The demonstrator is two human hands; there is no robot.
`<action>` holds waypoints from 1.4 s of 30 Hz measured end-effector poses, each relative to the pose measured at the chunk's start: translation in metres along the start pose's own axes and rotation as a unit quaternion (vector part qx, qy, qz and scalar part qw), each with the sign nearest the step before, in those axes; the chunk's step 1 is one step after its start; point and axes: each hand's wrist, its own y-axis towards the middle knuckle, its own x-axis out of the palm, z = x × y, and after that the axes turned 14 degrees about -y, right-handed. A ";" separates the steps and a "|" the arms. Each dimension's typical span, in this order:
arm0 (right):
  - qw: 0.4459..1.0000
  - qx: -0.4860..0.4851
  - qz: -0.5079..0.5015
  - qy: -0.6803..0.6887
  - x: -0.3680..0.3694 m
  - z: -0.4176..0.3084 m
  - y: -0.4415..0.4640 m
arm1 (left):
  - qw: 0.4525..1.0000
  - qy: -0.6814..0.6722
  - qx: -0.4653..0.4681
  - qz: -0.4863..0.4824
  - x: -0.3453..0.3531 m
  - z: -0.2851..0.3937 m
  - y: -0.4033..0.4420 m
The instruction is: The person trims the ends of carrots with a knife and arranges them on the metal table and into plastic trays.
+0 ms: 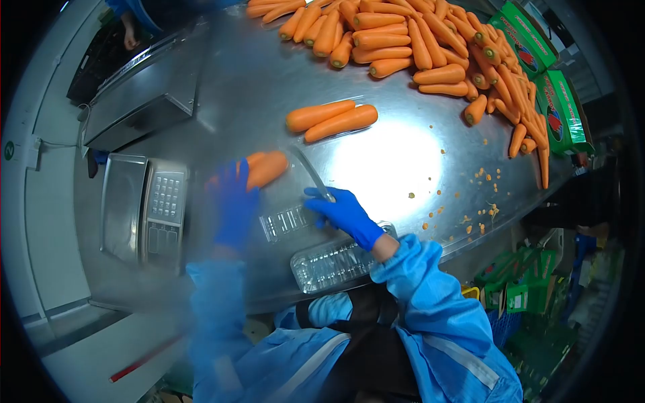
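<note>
Blue-gloved, my right hand (346, 215) pinches the edge of a clear plastic tray (285, 223) with a ribbed bottom. My left hand (235, 208), gloved too and blurred, lies closed across thick orange carrots (267, 168) just beyond that tray; the grip of its fingers is partly smeared. Farther off, two carrots (341, 121) lie side by side, with a thin clear tray edge showing around them. Nearer my body, more clear trays (332, 265) rest at the table's front edge, below my right wrist.
A large carrot pile (403, 40) covers the far side of the metal table (248, 87). Green cartons (564, 111) stand behind it. Carrot scraps (487, 178) litter the right. On the left are a weighing scale (164, 201) and a metal machine (144, 94). Another person's hand (130, 37) shows beyond.
</note>
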 end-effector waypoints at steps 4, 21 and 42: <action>0.999 0.002 0.025 0.023 -0.022 0.007 -0.035 | 0.996 0.064 -0.045 -0.051 -0.005 -0.004 0.046; 0.983 -0.003 0.151 0.103 -0.064 0.038 -0.092 | 0.981 -0.041 0.175 -0.075 0.086 0.142 0.182; 0.965 -0.041 0.203 0.160 -0.063 0.087 -0.116 | 0.957 -0.225 0.070 -0.168 0.022 0.083 0.035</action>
